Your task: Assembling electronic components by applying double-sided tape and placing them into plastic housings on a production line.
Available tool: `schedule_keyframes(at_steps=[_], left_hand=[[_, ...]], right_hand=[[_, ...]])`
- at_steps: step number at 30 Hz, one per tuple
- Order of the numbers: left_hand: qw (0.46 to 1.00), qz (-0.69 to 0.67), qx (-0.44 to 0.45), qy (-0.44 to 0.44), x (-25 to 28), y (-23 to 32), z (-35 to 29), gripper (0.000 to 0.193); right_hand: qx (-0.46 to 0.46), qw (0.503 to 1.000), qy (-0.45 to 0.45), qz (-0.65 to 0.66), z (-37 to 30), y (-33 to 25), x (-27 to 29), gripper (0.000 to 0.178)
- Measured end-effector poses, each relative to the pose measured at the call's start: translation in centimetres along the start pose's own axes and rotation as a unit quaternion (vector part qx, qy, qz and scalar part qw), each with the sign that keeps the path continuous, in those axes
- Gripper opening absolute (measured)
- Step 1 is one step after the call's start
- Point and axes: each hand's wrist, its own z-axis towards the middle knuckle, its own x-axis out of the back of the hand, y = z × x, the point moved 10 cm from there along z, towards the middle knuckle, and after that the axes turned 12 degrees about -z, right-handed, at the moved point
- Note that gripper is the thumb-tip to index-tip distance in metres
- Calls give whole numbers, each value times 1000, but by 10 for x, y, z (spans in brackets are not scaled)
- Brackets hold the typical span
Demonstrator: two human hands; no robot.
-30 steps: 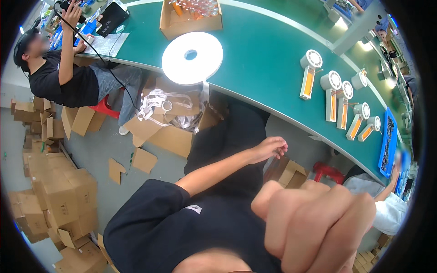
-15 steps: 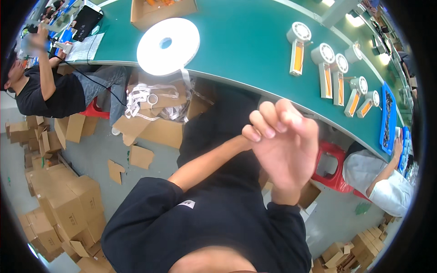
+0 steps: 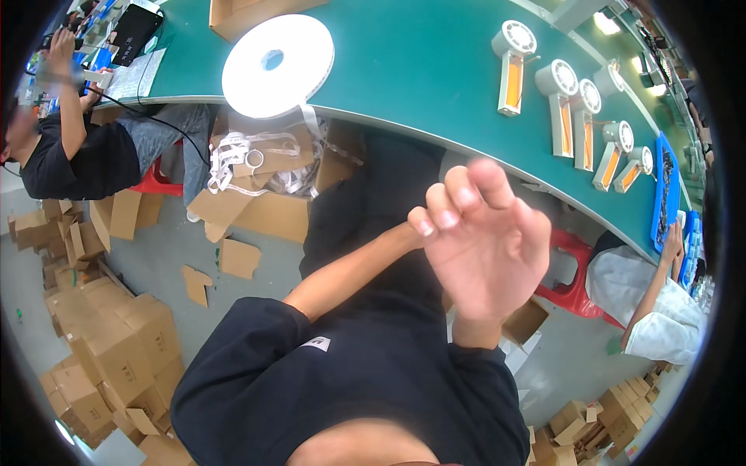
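My right hand (image 3: pixel 488 248) is raised in front of my body, palm toward me. Its fingers are loosely bent and apart, and nothing shows in them. From the left, my left forearm (image 3: pixel 353 272) crosses my lap and passes behind the right hand, which hides the left hand and whatever it may touch. Beyond the hands runs the front edge of a green worktable (image 3: pixel 404 74). On the tabletop to the right lie several white round-headed units that look like handheld fan housings (image 3: pixel 510 78), with orange showing in their handles.
A large white reel (image 3: pixel 299 74) overhangs the table edge, its strip trailing into a cardboard box (image 3: pixel 272 217) of white strips. A blue tray (image 3: pixel 664 194) of small dark parts lies far right. People work on both sides. Red stools (image 3: pixel 571 291) and stacked cartons (image 3: pixel 116 342) stand around.
The fingers of my right hand have spread a little, the thumb standing farther from them. The view has shifted slightly. At right, a co-worker's hands have come together by the blue tray.
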Motion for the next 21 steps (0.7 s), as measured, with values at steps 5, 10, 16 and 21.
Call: schedule_keyframes(at_steps=[5, 10, 16, 21], left_hand=[[1000, -13, -23, 1, 0, 5, -2, 23], [999, -25, -44, 2, -1, 7, -4, 23], [997, -45, -57, -5, -7, 1, -3, 23], [996, -69, -48, -21, -19, -19, 1, 23]], right_hand=[[-37, 988, -117, -91, 2, 4, -26, 94], [-30, 976, -205, -64, -3, 4, -42, 94], [5, 975, -222, 12, -7, 2, -40, 84], [60, 971, -193, 125, -7, 1, -33, 99]])
